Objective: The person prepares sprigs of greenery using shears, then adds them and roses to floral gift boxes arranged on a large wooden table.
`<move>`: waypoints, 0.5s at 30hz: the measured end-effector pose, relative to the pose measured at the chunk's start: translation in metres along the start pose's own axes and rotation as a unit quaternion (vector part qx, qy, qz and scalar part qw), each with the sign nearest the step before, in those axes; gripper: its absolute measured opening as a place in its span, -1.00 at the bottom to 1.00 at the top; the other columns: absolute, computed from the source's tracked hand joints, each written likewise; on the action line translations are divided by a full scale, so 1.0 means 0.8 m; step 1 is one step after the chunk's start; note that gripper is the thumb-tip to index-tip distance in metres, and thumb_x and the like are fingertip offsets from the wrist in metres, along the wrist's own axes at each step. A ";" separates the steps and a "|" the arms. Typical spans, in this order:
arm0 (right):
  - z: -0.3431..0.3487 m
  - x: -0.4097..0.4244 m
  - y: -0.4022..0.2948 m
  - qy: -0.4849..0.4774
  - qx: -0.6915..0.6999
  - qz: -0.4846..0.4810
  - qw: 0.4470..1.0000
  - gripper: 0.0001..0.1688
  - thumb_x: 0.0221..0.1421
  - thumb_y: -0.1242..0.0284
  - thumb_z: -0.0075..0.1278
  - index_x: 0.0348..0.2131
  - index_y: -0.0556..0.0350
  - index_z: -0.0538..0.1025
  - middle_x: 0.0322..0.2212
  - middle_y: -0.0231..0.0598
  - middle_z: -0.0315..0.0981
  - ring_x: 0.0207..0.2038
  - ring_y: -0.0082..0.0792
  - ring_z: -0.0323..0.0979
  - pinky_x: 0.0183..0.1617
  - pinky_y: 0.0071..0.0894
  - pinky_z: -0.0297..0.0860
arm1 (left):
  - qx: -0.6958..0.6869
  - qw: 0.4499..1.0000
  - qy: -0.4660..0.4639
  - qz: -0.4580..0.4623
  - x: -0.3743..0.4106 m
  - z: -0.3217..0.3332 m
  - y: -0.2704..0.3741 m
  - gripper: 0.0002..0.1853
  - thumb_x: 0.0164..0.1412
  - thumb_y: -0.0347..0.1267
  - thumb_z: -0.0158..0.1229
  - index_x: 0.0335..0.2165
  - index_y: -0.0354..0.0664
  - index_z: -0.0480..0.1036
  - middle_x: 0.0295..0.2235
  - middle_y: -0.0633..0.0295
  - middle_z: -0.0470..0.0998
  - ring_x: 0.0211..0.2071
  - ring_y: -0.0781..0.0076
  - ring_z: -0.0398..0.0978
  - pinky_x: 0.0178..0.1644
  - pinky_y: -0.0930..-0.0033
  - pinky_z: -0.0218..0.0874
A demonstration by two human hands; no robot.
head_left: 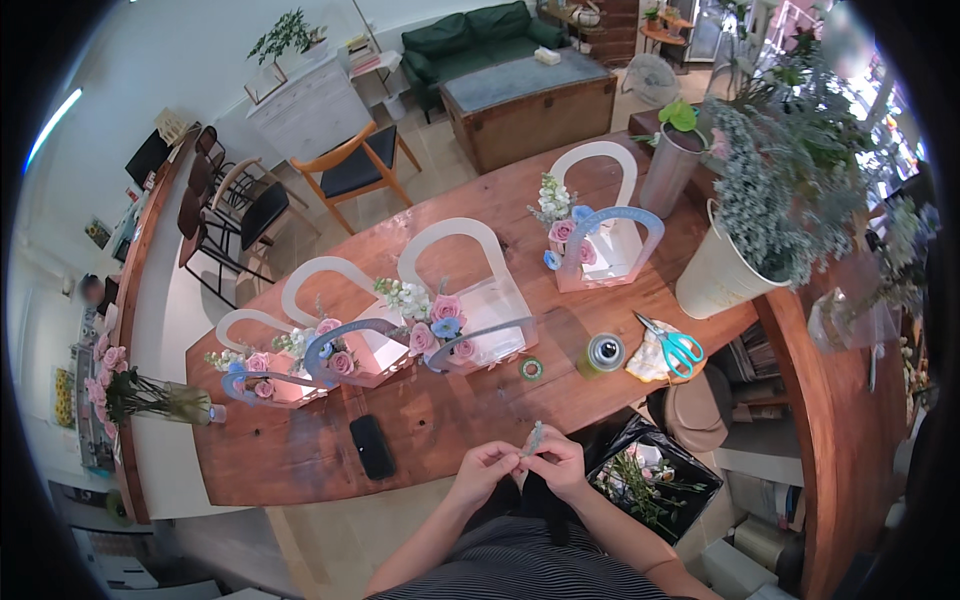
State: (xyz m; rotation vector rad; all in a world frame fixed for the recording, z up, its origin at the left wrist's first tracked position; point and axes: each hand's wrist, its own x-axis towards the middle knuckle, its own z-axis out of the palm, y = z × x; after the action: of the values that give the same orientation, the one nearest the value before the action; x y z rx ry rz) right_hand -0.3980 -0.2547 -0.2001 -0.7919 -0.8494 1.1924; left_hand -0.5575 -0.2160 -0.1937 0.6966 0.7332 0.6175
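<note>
Near the front edge of the wooden table (300,457), my left hand (487,469) and my right hand (556,459) meet fingertip to fingertip. Between them is a small grey-green sprig (535,439), its leafy tip standing up from my right fingers; my left fingers pinch at its lower end, largely hidden. Beyond my hands stand several pink handled flower boxes, among them one in the middle (499,352) and one at the right (600,286), each holding pink roses, blue flowers and white blooms. A roll of green tape (531,368) lies in front of the middle box.
Turquoise-handled scissors (679,352) rest on a crumpled cloth (646,361) beside a spray can (602,354). A black phone (372,447) lies at left. Right stand a cream bucket (724,277) of grey-green foliage and a metal vase (670,172). A black-lined bin (694,506) holds cut stems below the table.
</note>
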 end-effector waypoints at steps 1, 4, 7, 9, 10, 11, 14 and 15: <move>-0.012 0.013 -0.001 -0.016 -0.031 -0.008 0.999 -0.84 -0.10 0.69 0.13 -0.40 0.22 0.53 -0.44 -0.30 0.37 -0.38 -0.47 0.36 -0.31 -0.52 0.28 | 0.007 1.000 -0.009 -0.013 0.010 0.004 0.005 -0.85 0.17 -0.46 0.10 -0.28 -0.32 0.45 -0.38 0.24 0.51 -0.38 0.57 0.42 -0.27 0.56 0.25; -0.043 0.041 -0.001 -0.069 -0.077 -0.010 0.995 -0.83 -0.12 0.65 0.17 -0.40 0.20 0.55 -0.46 -0.30 0.39 -0.41 -0.46 0.36 -0.34 -0.53 0.29 | 0.031 0.999 -0.026 -0.036 0.031 0.001 0.010 -0.86 0.16 -0.49 0.10 -0.28 -0.32 0.45 -0.39 0.23 0.50 -0.40 0.58 0.40 -0.30 0.57 0.25; -0.049 0.069 -0.008 -0.101 -0.151 0.040 0.982 -0.81 -0.15 0.63 0.19 -0.40 0.18 0.56 -0.46 -0.30 0.41 -0.42 -0.46 0.37 -0.33 -0.54 0.30 | 0.035 0.999 0.016 0.028 0.048 -0.003 0.007 -0.90 0.14 -0.54 0.10 -0.31 -0.34 0.46 -0.38 0.22 0.49 -0.39 0.57 0.40 -0.30 0.57 0.25; -0.039 0.087 -0.020 -0.088 -0.182 0.053 0.978 -0.81 -0.17 0.63 0.20 -0.41 0.21 0.55 -0.47 -0.26 0.43 -0.43 -0.43 0.39 -0.34 -0.53 0.30 | 0.064 0.993 0.061 0.073 0.056 -0.004 0.005 -0.91 0.13 -0.56 0.10 -0.34 -0.35 0.47 -0.37 0.21 0.48 -0.38 0.55 0.41 -0.29 0.56 0.25; -0.036 0.096 -0.020 -0.081 -0.198 0.058 0.975 -0.81 -0.17 0.63 0.20 -0.42 0.23 0.55 -0.48 -0.24 0.44 -0.44 -0.41 0.40 -0.35 -0.52 0.31 | 0.080 0.989 0.083 0.095 0.060 -0.006 0.004 -0.92 0.13 -0.57 0.11 -0.35 -0.36 0.47 -0.36 0.21 0.47 -0.37 0.53 0.41 -0.28 0.56 0.25; -0.036 0.103 -0.013 -0.088 -0.208 0.026 0.974 -0.79 -0.18 0.63 0.20 -0.41 0.22 0.55 -0.48 -0.24 0.45 -0.43 -0.41 0.41 -0.35 -0.52 0.32 | 0.069 0.988 0.098 0.099 0.063 -0.008 0.003 -0.92 0.12 -0.58 0.12 -0.35 -0.36 0.47 -0.36 0.20 0.47 -0.37 0.52 0.41 -0.27 0.55 0.26; -0.036 0.115 0.006 -0.092 -0.226 -0.022 0.969 -0.76 -0.20 0.63 0.22 -0.39 0.21 0.55 -0.48 -0.25 0.47 -0.43 -0.41 0.43 -0.35 -0.51 0.34 | 0.054 0.983 0.133 0.112 0.067 -0.014 0.001 -0.92 0.09 -0.59 0.14 -0.36 -0.37 0.47 -0.35 0.19 0.47 -0.35 0.50 0.42 -0.26 0.52 0.28; -0.035 0.119 0.009 -0.085 -0.226 -0.006 0.970 -0.76 -0.21 0.63 0.22 -0.39 0.21 0.55 -0.48 -0.24 0.47 -0.43 -0.41 0.44 -0.36 -0.50 0.35 | 0.060 0.981 0.139 0.120 0.070 -0.016 0.002 -0.91 0.09 -0.60 0.14 -0.36 -0.36 0.47 -0.34 0.19 0.47 -0.34 0.51 0.43 -0.26 0.53 0.29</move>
State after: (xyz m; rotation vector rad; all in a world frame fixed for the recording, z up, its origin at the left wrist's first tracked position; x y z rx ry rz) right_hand -0.3619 -0.1626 -0.2063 -1.0584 -1.2925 1.0777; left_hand -0.5348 -0.1708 -0.2211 0.8265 0.9589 0.9094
